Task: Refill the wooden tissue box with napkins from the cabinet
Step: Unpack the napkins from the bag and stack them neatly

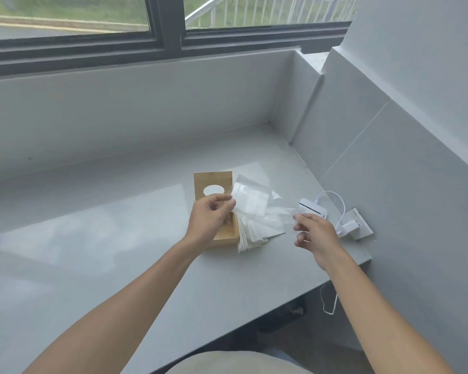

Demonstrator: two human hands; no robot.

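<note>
both hands, left hand [211,211] and right hand [312,233], pinch what appears to be the clear wrapper [257,205] in their fingers; a slip could scatter the napkins [254,233] off the table [92,238].

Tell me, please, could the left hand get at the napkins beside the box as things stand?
Probably not at once: the left hand is pinching the plastic wrapper, which hangs over the napkins.

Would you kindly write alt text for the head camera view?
Two bare hands, left hand and right hand, stretch a clear plastic wrapper above a wooden tissue box and loose napkins on a grey counter.
</note>
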